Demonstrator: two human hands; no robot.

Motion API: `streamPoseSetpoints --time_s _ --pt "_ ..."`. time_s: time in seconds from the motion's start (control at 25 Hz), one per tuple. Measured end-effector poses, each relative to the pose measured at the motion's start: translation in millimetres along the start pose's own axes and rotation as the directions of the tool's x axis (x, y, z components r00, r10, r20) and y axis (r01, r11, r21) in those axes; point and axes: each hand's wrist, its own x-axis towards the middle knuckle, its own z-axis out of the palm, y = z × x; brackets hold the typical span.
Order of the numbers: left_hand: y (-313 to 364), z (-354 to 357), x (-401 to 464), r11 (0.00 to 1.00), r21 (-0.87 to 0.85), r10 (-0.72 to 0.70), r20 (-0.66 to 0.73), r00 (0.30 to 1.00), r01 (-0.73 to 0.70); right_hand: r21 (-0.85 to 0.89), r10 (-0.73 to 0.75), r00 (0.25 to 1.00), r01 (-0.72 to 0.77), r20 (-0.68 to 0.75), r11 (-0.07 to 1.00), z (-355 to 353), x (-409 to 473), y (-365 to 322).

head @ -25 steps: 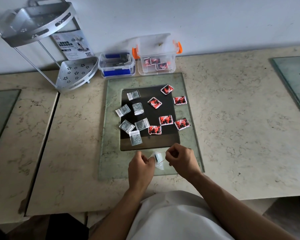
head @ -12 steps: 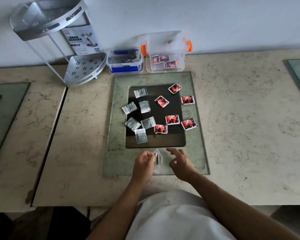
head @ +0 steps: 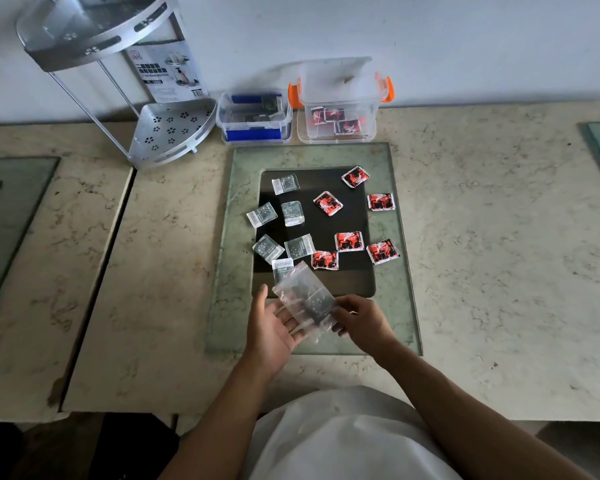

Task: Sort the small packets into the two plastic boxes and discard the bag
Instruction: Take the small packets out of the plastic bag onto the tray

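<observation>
Marble tabletop point(head: 482, 237) filled most of the frame; a glass panel point(head: 392, 271) with a dark centre lay across its middle; a metal corner rack point(head: 174, 129) stood at upper left; two plastic boxes sat at top centre against the wall, the blue-trimmed box point(head: 253, 117) left of the orange-clipped box point(head: 338, 109), which already held red packets; on the dark centre, clear packets point(head: 292, 213) lay in the left half and red packets point(head: 349, 241) in the right, all apart from the boxes. At lower centre the left hand point(head: 274, 327) lay open, palm up, under the clear bag point(head: 303, 299); the right hand point(head: 359, 322) pinched the bag's right edge, and one dark-printed packet point(head: 317, 304) appeared to be inside. Judged from this, the step was emptying the bag; tipping its mouth toward the open palm should drop the packet cleanly; a light pinch at the closed end would keep the film from crumpling around it.
</observation>
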Motion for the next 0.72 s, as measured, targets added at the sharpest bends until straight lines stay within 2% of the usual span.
streamPoseSetpoints --time_s 0.04,0.16,0.24,0.32,0.56,0.72 --pt "1 1 1 1.0 -0.006 0.001 0.019 1.0 -0.001 0.083 0.018 1.0 -0.017 -0.014 0.996 -2 0 -6" --pt "5 8 6 0.986 0.157 0.051 0.062 0.997 -0.06 0.311 0.059 0.998 -0.049 -0.023 0.949 -5 7 -27" --pt "16 18 13 0.948 0.283 0.119 0.118 0.986 -0.148 0.4 0.057 0.998 -0.043 -0.023 0.916 -4 20 -43" --pt "37 31 24 0.925 0.322 0.174 0.119 0.977 -0.204 0.48 0.056 0.998 -0.047 -0.005 0.876 -1 39 -64" --pt "130 68 75 0.832 0.433 0.322 0.131 0.938 -0.346 0.527 0.02 0.998 -0.049 0.061 0.848 3 121 -136" --pt "206 103 130 0.844 0.417 0.347 0.054 0.936 -0.337 0.481 0.001 0.999 -0.018 0.036 0.876 5 191 -199"
